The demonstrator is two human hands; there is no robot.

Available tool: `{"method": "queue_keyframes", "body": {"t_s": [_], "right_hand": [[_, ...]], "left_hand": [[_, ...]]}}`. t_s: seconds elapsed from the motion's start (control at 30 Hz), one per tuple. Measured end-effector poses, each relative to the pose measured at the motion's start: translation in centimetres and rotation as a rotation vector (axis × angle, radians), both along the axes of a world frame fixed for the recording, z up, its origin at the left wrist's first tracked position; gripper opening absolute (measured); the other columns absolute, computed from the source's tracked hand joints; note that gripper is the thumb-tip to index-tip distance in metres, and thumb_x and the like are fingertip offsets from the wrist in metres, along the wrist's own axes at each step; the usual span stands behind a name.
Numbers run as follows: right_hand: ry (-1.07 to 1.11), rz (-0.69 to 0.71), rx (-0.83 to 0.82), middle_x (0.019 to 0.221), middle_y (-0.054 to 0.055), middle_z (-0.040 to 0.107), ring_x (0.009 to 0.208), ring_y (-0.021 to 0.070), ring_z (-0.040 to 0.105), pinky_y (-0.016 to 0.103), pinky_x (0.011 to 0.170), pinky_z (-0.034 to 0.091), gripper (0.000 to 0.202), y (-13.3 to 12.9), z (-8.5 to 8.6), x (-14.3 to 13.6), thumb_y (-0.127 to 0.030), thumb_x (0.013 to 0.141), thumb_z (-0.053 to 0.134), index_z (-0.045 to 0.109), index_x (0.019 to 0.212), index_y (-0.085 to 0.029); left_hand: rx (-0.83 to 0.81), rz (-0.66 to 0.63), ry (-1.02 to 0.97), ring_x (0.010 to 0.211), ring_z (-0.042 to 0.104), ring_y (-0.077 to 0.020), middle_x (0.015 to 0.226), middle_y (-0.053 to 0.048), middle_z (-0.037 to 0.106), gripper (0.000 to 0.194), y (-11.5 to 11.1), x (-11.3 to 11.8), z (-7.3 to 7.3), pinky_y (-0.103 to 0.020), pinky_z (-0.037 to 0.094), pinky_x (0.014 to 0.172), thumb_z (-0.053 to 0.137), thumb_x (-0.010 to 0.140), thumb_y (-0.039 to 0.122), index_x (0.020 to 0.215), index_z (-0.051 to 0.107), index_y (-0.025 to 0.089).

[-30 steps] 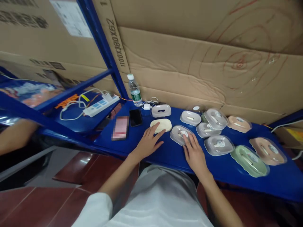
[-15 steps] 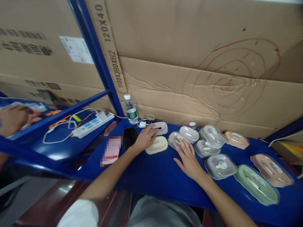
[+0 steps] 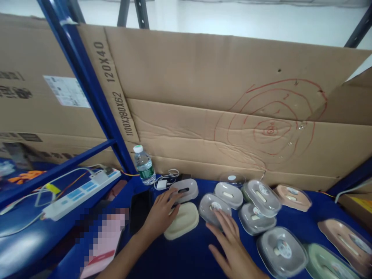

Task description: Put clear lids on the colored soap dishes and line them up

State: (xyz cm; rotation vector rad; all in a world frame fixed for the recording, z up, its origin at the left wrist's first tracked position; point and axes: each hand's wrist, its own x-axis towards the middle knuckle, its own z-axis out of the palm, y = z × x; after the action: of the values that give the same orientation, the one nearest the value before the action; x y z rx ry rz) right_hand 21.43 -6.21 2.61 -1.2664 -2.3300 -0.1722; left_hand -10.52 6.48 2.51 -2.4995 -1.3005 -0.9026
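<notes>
A grey oval plastic dish with a dark slot [image 3: 191,189] sits at the far side of the blue tabletop [image 3: 193,259], with the left hand [image 3: 162,213] over its left, near end. That hand's fingers are spread and loosely curved, clasping nothing; whether the tips press on the dish, I cannot tell. Its thumb lies over the edge of a cream oval dish [image 3: 184,223] just nearer. The right hand [image 3: 228,240] is likewise unclenched, fingertips on a grey oval container under a clear plastic cover [image 3: 205,207].

To handle these well, I judge that a light grip on opposite rims would serve better than pressing down on thin covers.

On the far side, a brown cardboard panel [image 3: 186,128] stops reach. On the left, a black phone [image 3: 140,209] and a clear plastic bottle with a green label [image 3: 145,169] crowd the left hand. On the right, a grey rounded-square covered container [image 3: 287,236] stands near the right hand. The easiest room for moving seems to be nearward, between the forearms.
</notes>
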Motion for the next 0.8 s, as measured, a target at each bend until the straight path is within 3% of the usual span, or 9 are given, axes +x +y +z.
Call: {"method": "queue_keyframes", "body": {"t_s": [0.2,0.3,0.47,0.67,0.8], "right_hand": [[-0.019,0.038,0.165,0.178,0.011,0.039,0.156,0.0352,0.052,0.048,0.117,0.057,0.062,1.8,-4.9,1.2,-0.036,0.098,0.073,0.059,0.158,-0.033],[0.042,0.007,0.171,0.169,0.011,0.053,0.151,0.0352,0.058,0.049,0.113,0.060,0.049,1.6,-5.4,1.2,-0.033,0.098,0.072,0.067,0.147,-0.033],[0.153,-0.030,0.154,0.154,0.012,0.066,0.139,0.0333,0.068,0.047,0.103,0.067,0.046,1.1,-3.6,1.0,-0.015,0.094,0.064,0.073,0.136,-0.030],[0.206,-0.020,0.170,0.139,0.011,0.072,0.129,0.0294,0.072,0.043,0.099,0.067,0.039,0.9,-0.6,0.4,-0.013,0.096,0.062,0.074,0.129,-0.028],[0.219,-0.028,0.085,0.136,0.011,0.072,0.130,0.0289,0.069,0.045,0.102,0.064,0.036,0.1,2.0,-0.3,-0.015,0.101,0.057,0.072,0.132,-0.027]], "left_hand": [[0.033,0.002,0.055,0.128,0.073,-0.0298,0.143,-0.009,0.072,0.039,0.6,-0.6,-1.0,-0.047,0.063,0.102,0.058,0.104,0.024,0.141,0.068,0.030],[0.003,-0.010,0.031,0.126,0.074,-0.0299,0.142,-0.009,0.073,0.041,0.7,-0.8,-1.0,-0.047,0.064,0.102,0.059,0.102,0.024,0.141,0.068,0.032],[-0.052,-0.035,0.015,0.126,0.074,-0.0295,0.142,-0.009,0.073,0.038,0.4,-0.8,-0.3,-0.046,0.066,0.102,0.059,0.103,0.027,0.140,0.069,0.031],[-0.035,-0.058,0.060,0.121,0.075,-0.0272,0.134,-0.007,0.078,0.039,0.0,-0.5,-0.5,-0.042,0.064,0.099,0.056,0.106,0.025,0.143,0.068,0.028],[-0.035,-0.048,0.048,0.117,0.075,-0.0288,0.129,-0.008,0.079,0.033,0.0,-0.1,-0.5,-0.044,0.062,0.097,0.056,0.108,0.029,0.137,0.071,0.027]]}}
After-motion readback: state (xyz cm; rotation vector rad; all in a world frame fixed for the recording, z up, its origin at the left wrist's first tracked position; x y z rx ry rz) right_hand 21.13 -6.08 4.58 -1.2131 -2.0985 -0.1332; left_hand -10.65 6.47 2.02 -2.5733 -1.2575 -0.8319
